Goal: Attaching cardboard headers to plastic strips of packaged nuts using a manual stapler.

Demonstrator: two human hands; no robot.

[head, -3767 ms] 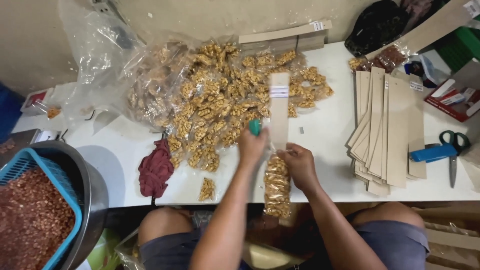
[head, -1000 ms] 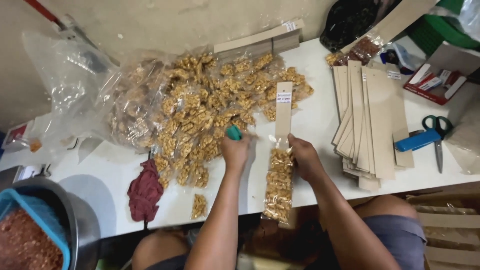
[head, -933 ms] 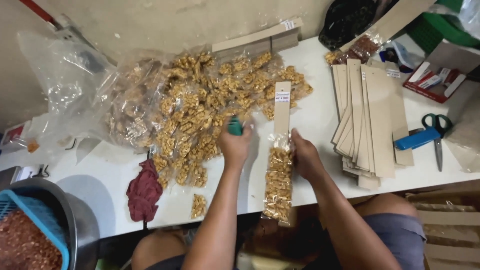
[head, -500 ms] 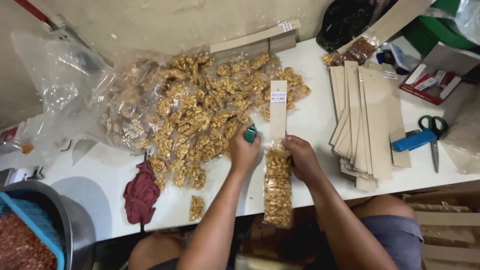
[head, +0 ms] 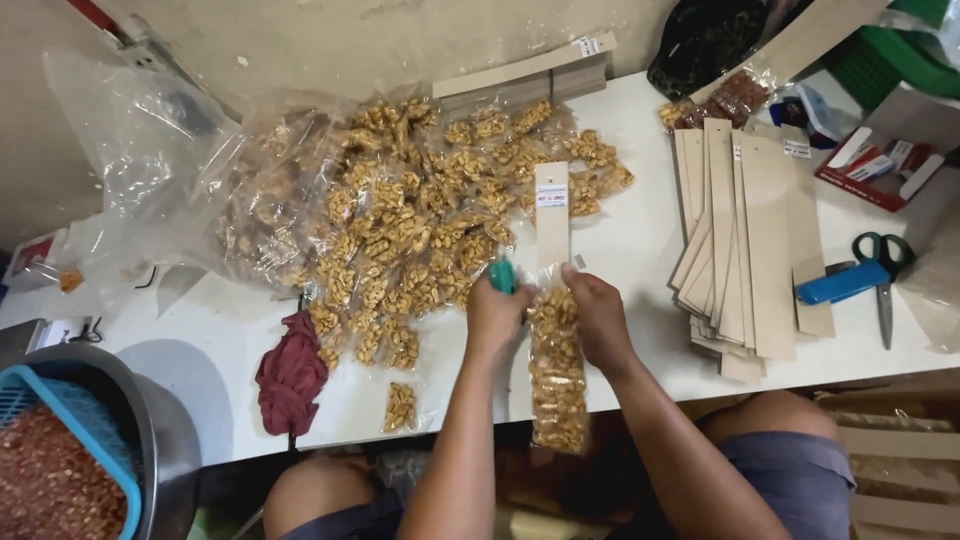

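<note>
Walnut packets (head: pixel 400 220) crowd white table (head: pixel 640 240) (bare plaster wall (head: pixel 350 40) behind).

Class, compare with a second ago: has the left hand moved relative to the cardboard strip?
Yes. The left hand with the green stapler has moved right, closing in beside the cardboard strip.

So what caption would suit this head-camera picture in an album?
Left hand with a green stapler and right hand gripping a long nut bag on a white table.
</note>
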